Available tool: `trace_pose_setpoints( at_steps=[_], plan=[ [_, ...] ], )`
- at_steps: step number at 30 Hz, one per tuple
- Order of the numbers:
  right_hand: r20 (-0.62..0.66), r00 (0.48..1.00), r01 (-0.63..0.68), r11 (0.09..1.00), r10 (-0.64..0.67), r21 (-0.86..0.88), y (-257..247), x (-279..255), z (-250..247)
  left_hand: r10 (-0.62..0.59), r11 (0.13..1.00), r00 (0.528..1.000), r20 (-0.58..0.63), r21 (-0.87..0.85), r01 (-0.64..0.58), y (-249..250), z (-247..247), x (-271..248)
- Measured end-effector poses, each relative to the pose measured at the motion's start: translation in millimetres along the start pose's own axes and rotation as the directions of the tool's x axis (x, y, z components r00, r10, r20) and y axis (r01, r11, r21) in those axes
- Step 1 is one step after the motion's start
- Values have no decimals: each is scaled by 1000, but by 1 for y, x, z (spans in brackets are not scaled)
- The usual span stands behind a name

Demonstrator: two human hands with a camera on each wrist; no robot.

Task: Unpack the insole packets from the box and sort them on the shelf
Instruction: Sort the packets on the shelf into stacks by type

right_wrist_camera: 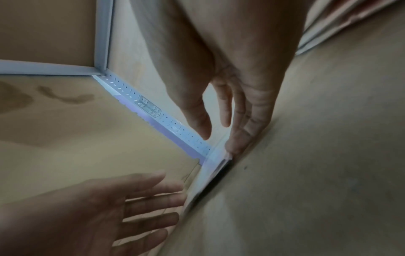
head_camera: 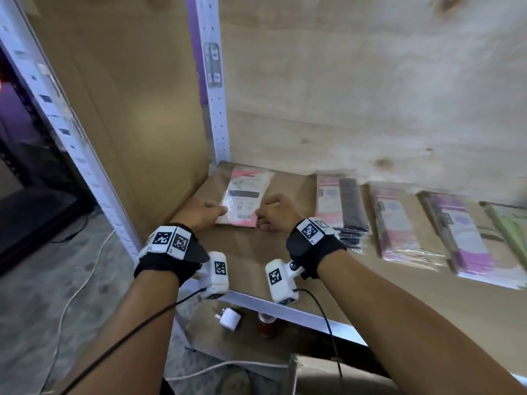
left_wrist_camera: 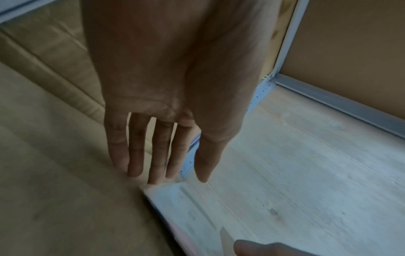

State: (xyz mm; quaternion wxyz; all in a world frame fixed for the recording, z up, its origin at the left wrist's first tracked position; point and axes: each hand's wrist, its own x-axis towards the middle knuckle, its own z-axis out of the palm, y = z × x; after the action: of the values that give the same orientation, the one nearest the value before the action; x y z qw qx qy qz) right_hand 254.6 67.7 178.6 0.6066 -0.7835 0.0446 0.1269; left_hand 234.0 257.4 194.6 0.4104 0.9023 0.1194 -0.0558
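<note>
A pink and white insole packet (head_camera: 246, 195) lies flat on the cardboard-lined shelf (head_camera: 256, 252), near its back left corner. My left hand (head_camera: 219, 213) touches the packet's near left edge; in the left wrist view its fingers (left_wrist_camera: 136, 155) are straight and spread. My right hand (head_camera: 261, 220) is at the packet's near right edge. In the right wrist view my right hand (right_wrist_camera: 219, 143) has straight fingers (right_wrist_camera: 241, 135) pressing the packet's thin side (right_wrist_camera: 210, 175), thumb held apart. Neither hand grips it.
Several stacks of insole packets lie in a row to the right: pink and black (head_camera: 342, 206), pink (head_camera: 405, 223), purple (head_camera: 462, 238), green (head_camera: 510, 223). A white upright post (head_camera: 215, 81) stands at the back left corner. A white plug (head_camera: 228, 319) and small jar (head_camera: 266, 323) sit below.
</note>
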Motion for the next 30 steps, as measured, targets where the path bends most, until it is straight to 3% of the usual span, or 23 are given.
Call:
trace_pose_setpoints(
  at_steps=[5, 7, 9, 13, 17, 20, 23, 27, 30],
  plan=[
    [3, 999, 47, 991, -47, -121, -1, -11, -16, -7, 982, 998, 70, -187, 20, 3, 1, -6],
    [43, 998, 53, 997, -50, -63, -3, -20, -23, 3, 980, 993, 115, -197, 19, 7, 4, -12],
    [39, 995, 93, 996, -92, -10, -11, -30, -32, 20, 964, 996, 81, -264, 2, 16, 7, -17],
    [-10, 955, 294, 947, -298, -129, -29, -59, -58, 43, 817, 999, 17, -576, -26, 47, 11, -31],
    [-30, 828, 521, 787, -560, -331, -38, -100, -90, 167, 566, 980, 109, -825, -5, 80, 21, -46],
    [3, 729, 554, 587, -685, -590, -36, -122, -119, 291, 411, 948, 128, -912, -3, 99, 35, -51],
    [76, 767, 469, 475, -637, -744, -22, -134, -147, 314, 405, 945, 90, -913, -48, 114, 62, -54],
    [40, 838, 423, 602, -544, -677, 6, -146, -185, 312, 463, 946, 89, -884, -70, 131, 99, -58],
    [-174, 802, 340, 677, -571, -653, 24, -149, -217, 340, 503, 931, 135, -863, -59, 144, 120, -64]
  ],
)
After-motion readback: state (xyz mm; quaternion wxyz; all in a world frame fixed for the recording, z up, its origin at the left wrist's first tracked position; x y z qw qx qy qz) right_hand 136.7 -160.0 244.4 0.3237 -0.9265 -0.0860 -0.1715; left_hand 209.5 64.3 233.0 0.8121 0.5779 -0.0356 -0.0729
